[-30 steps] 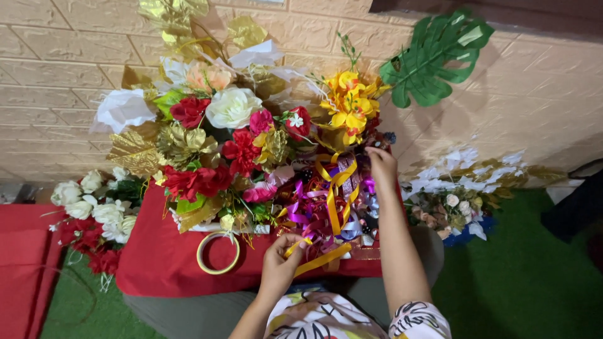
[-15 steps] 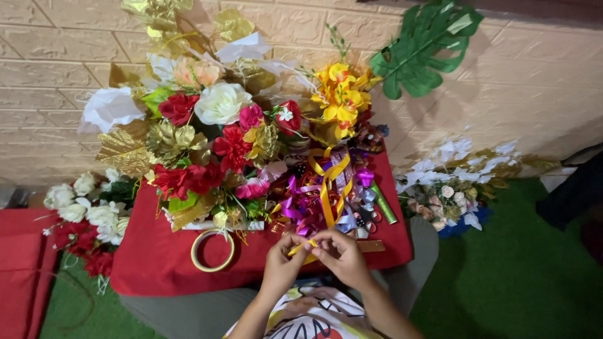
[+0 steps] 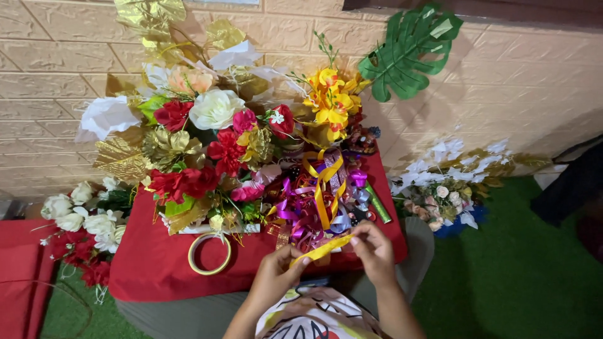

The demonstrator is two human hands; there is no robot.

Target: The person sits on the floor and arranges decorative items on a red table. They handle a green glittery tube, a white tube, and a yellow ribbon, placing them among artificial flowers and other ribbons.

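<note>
I'm looking straight down and both hands meet low in the centre of the frame: my left hand (image 3: 276,273) is pinched shut on the lower end of a yellow ribbon (image 3: 321,249), and my right hand (image 3: 375,250) has its fingertips closed on the upper end, so the strip runs taut and slanting between them. It sits just over the near edge of the red tablecloth (image 3: 151,270), and there's little room ahead, because a heap of purple, gold and silver ribbons (image 3: 317,204) lies right behind the fingers, nearly touching them. To the left of the hands a roll of tape (image 3: 210,253) lies flat on the cloth, with a bare red patch around it, the only open spot on the table. Behind that, the big arrangement of red, white and gold flowers (image 3: 201,144) fills the centre and upper left, hard against the brick wall (image 3: 38,94). A green paper leaf (image 3: 411,50) sticks up at upper right. A small pale bouquet (image 3: 449,201) sits at right on the green turf (image 3: 502,276), and white and red blooms (image 3: 78,229) crowd the lower left.
</note>
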